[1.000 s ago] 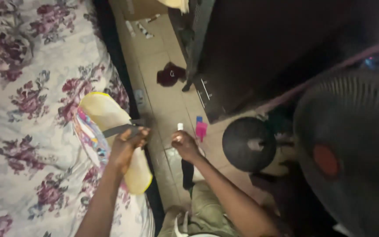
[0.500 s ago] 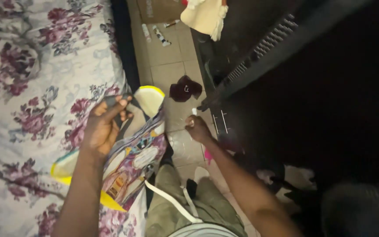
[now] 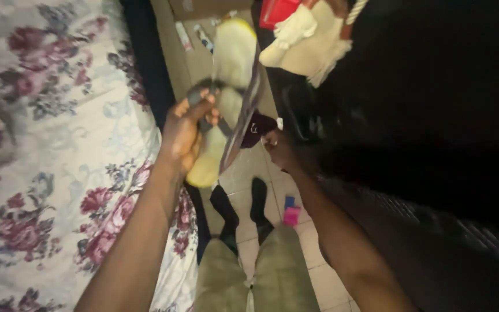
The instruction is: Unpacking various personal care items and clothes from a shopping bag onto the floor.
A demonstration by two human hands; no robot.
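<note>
Bed [image 3: 47,144] with the flowered sheet fills my left side, and beside it, over the tiled floor [image 3: 226,75], I've got the yellow-edged bag [image 3: 232,75] lifted clear of the mattress. So the bag's up and off the bed, but by my reckoning it isn't set down anywhere yet. My left hand [image 3: 186,130] is clenched round its dark strap [image 3: 203,92]. My right hand [image 3: 278,147], further from the bed, is curled near the bag's lower edge; gripping or not, I can't tell.

Soft floral cloth bedsheet [image 3: 47,150], seemingly glossy floor tiles [image 3: 244,173]
</note>
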